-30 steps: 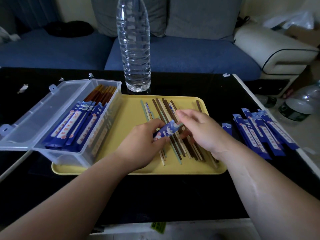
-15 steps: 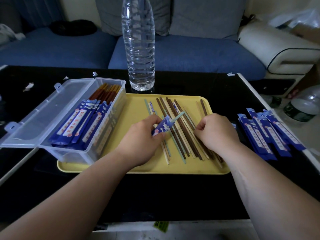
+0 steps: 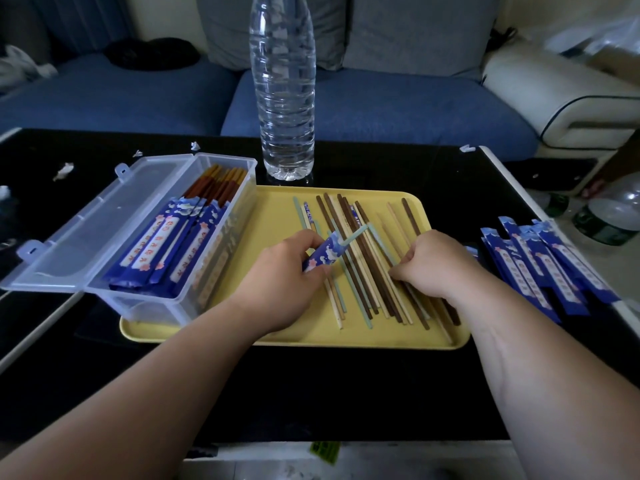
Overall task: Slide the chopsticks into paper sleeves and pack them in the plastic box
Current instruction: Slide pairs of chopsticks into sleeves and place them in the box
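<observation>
Paper, thin and crushable, makes the blue sleeve (image 3: pixel 325 252) the delicate part. The left hand (image 3: pixel 280 282) pinches it over the middle of the yellow tray (image 3: pixel 277 337), a pale green chopstick (image 3: pixel 356 233) poking from its mouth. The right hand (image 3: pixel 440 268) pinches loose chopsticks (image 3: pixel 363 282) near the tray's right edge. Light, stiff, smooth sticks probably roll, so grasp them mid-shaft and hold the sleeve near its mouth. The plastic box (image 3: pixel 156 303) sits on the tray's left edge.

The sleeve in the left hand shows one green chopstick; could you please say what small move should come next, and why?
Probably the right hand should lift one of the loose chopsticks off the tray to the sleeve. The left hand grips it with only one green chopstick poking out, and the right fingers curl over that pile.
</observation>
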